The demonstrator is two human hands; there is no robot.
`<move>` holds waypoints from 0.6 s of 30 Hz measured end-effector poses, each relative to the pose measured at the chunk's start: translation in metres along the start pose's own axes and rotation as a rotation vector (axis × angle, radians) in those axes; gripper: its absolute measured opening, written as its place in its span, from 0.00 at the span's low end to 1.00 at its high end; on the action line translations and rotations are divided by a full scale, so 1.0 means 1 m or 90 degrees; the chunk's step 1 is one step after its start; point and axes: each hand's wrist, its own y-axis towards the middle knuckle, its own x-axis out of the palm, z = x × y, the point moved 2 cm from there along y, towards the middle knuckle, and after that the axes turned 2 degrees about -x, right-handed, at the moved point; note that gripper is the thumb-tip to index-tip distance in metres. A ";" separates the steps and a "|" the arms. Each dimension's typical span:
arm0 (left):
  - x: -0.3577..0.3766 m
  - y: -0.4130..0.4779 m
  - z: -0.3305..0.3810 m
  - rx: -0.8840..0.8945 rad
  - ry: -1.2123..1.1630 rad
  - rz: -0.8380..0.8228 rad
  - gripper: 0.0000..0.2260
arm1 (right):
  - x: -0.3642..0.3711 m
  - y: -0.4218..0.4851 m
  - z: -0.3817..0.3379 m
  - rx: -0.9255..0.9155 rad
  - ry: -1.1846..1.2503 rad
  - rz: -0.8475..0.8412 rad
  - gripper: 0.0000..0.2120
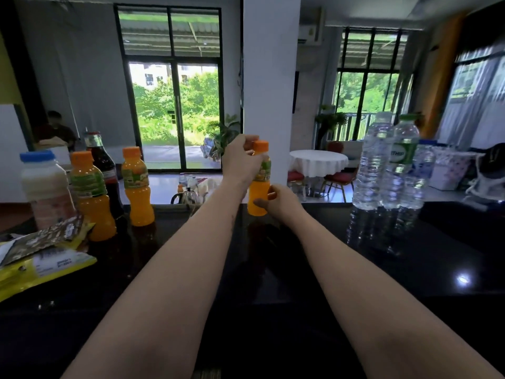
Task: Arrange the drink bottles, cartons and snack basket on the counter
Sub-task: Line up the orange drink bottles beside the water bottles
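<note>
Forearms stretch forward from the near edge over the dark, shiny bench (273, 296), both bare. At the near left, some snack packets (41, 266), yellow and brown, lie flat in a loose pile on the bench. Behind them stands a milky bottle (46, 187) with a blue cap, then a near orange juice bottle (93, 192), a dark red bottle (105, 165) behind it, and a second orange juice bottle (138, 187) a little to the right, all upright and close together. Further on, near the far edge in the middle of the bench, the two hands meet on the held orange juice bottle (258, 191), which is upright with its orange cap on; I cannot tell if its base touches the bench. The right hand (278, 201) grips its lower body, thumb at the front. The left hand (240, 160) is curled around its upper part, at the label and neck. On the right side, well apart, three clear water bottles (393, 165) stand touching each other, one with a green label. Beyond the bench are a white pillar (270, 77), a round table (318, 162) with a white cloth, glass doors (175, 113) with green plants outside, and a seated person (57, 129) at the far left
</note>
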 end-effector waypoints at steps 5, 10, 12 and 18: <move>0.060 -0.020 0.017 0.012 0.006 -0.044 0.20 | -0.055 -0.021 0.042 0.010 -0.041 0.052 0.21; 0.106 -0.034 0.024 0.065 0.057 -0.123 0.17 | -0.091 -0.035 0.079 0.021 -0.079 0.071 0.12; 0.119 -0.035 0.025 0.088 0.083 -0.159 0.17 | -0.100 -0.036 0.090 0.021 -0.061 0.089 0.13; 0.145 -0.034 0.018 0.106 0.132 -0.244 0.26 | -0.115 -0.027 0.109 0.022 -0.080 0.109 0.14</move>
